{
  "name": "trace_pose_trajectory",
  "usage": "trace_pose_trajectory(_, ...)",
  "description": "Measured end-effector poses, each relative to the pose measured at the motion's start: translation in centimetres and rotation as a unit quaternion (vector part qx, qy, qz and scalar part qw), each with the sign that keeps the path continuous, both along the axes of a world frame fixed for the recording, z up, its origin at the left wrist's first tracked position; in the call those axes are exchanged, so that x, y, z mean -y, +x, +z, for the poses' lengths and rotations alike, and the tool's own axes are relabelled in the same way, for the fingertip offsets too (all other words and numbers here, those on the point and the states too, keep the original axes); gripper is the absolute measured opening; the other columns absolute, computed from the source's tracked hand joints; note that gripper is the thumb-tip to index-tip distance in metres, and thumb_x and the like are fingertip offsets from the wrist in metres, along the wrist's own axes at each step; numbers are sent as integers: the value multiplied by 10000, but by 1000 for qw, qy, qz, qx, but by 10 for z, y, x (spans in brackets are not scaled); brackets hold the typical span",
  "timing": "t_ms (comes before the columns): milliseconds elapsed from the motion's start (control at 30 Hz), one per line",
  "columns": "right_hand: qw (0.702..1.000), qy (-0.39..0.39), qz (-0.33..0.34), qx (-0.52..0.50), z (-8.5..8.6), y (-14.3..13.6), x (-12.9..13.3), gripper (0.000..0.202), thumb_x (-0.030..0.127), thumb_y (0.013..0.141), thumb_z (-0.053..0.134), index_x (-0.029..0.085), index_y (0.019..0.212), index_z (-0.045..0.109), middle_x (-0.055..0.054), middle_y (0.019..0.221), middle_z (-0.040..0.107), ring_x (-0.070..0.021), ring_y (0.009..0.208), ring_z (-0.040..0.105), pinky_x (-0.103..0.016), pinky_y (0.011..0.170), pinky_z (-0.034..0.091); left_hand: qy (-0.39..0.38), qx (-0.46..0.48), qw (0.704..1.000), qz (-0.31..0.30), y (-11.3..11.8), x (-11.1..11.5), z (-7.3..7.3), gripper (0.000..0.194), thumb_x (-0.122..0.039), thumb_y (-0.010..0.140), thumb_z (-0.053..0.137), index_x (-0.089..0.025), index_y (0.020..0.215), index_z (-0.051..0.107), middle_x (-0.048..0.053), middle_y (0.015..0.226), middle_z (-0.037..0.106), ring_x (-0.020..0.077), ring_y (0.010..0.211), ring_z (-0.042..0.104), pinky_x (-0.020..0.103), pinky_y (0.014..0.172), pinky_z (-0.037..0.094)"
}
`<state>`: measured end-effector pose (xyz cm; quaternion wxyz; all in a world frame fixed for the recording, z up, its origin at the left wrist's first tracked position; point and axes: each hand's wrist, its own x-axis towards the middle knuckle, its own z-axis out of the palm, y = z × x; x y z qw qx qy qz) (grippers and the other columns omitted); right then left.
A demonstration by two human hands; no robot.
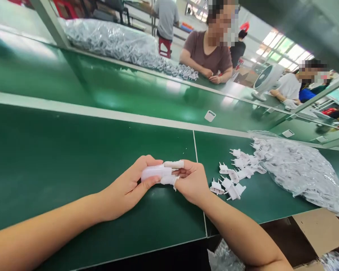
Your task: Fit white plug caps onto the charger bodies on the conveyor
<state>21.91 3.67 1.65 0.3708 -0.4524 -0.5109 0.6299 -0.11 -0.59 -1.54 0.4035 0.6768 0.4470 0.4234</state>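
Above a green surface [73, 158], the left hand [127, 188] and right hand [193, 184] have fingers closed around opposite ends of a white plastic piece [151, 173], apparently smooth, which could slip if the right hand's covered fingertips [173, 164] pinch unevenly.

A small, glossy white plastic piece, elongated with a smoothly rounded end [151, 173], is held between the two hands, raised above the green worktop [101, 158]. It lies roughly lengthwise from hand to hand: the rounded end sits in the left hand [130, 185], and the narrower end, with slim pins, points toward the right hand [194, 183], whose fingers partly cover it.
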Motion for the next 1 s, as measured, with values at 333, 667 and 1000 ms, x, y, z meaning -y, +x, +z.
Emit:
trace_pose_trajectory(333,990,133,-15,52,-2,3,7,415,167,633,795,264,1016,923,-34,962,884,-238,838,819,-359,756,702,70,-22,997,22,9,11,-7,334,-456,1202,481,-331,1510,524,47,1181,636,213,875,632,340,776,611)
trace_pose_trajectory(667,983,149,36,101,12,13,-12,476,172,797,856,272,1262,868,-30,1125,889,-232,999,837,-406,979,694,-48,-117,992,15,-10,-25,22,621,-731,978,720,-378,1486,763,75,1390,796,348,1243,754,432,1105,625)
trace_pose_trajectory(1000,735,62,7,676,86,93,-45,683,223,921,859,177,1556,613,-267,1672,543,-463,1545,539,-577,1123,557,-42,-99,964,242,-32,-171,50,549,-619,721,828,-244,1042,588,33,1003,846,369,1134,829,454,909,636)
